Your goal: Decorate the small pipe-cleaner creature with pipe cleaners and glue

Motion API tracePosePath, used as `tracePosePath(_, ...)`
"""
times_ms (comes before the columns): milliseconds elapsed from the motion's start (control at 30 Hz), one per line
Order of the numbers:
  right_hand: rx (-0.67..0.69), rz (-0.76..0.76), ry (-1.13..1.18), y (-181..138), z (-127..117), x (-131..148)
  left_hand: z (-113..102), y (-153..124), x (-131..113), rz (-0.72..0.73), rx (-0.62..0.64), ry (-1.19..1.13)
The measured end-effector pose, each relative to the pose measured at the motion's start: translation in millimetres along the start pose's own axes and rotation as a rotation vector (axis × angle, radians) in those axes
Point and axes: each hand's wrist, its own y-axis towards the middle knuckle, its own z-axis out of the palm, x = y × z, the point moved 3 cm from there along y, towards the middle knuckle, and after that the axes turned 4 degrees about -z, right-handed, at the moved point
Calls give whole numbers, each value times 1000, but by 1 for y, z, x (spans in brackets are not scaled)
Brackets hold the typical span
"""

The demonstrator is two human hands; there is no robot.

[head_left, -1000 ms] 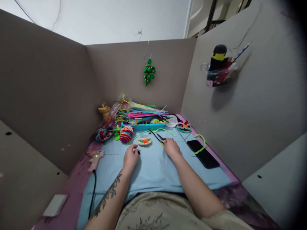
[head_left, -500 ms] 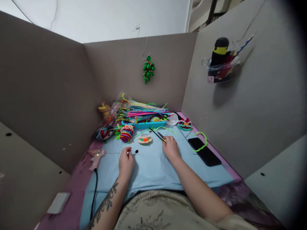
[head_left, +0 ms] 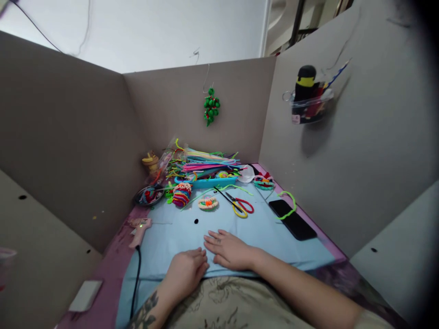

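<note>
The work surface is covered in purple (head_left: 109,274), over which a light blue sheet (head_left: 164,237) is spread, slightly creased at its near edge. It is enclosed by grey panels (head_left: 236,105); a green ornament (head_left: 211,107) is hung on the back one. At the left of the frame a pink glue gun (head_left: 139,233) is laid, its black cord led to the bottom edge. At right, a black phone (head_left: 300,227) is partly crossed by a bent green strip (head_left: 292,205).

In the centre, a blue tray (head_left: 212,183) is heaped with coloured pipe cleaners (head_left: 209,164). A dark bowl (head_left: 138,202) left of it is filled with red and blue pieces. At upper right, a clear container (head_left: 310,109) is fixed to the panel, with a black-and-yellow object (head_left: 306,84) held in it.

A small, round black disc (head_left: 196,221) is seen flat on the sheet, just left of centre. Right of it, scissors (head_left: 237,202) with one red and one yellow handle are left partly spread. At lower centre, the left hand (head_left: 188,270) is rested palm down, fingers loosely bent; the right hand (head_left: 230,250) is laid flat, fingers extended. Nothing is seen gripped by either, and their fingers are brought close together.
</note>
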Motion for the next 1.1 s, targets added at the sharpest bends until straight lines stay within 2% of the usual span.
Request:
tracePosePath(67, 56, -21, 20, -7, -1, 4, -12, 2, 14, -87, 24, 24)
tracePosePath(167, 74, -21, 65, -14, -3, 9, -34, 27, 38, -185, -154, 32)
tracePosePath(233, 48, -7, 99, -16, -5, 11, -41, 51, 51, -206, -202, 41)
tracePosePath(400, -95, 49, 229, -20, -13, 8, -30, 92, 64, -244, -80, 150)
tracePosePath(533, -272, 124, 297, -25, -16, -1, -19, 97, 67, -245, -36, 132)
tracePosePath(633, -321, 155, 331, -26, -19, -4, -16, 99, 70, -273, -41, 74)
tracePosePath(800, -312, 190, 335, -22, -31, -11, -18, 107, 70, -272, -29, 46)
tracePosePath(933, -244, 180, 321, -16, -45, -23, -22, 110, 62, -191, -129, 274)
tracePosePath(1033, -207, 168, 294, -9, -55, -39, -17, 107, 58, -143, -61, 437)
tracePosePath(1100, -196, 167, 265, -2, -62, -55, -13, 105, 58, -129, 9, 459)
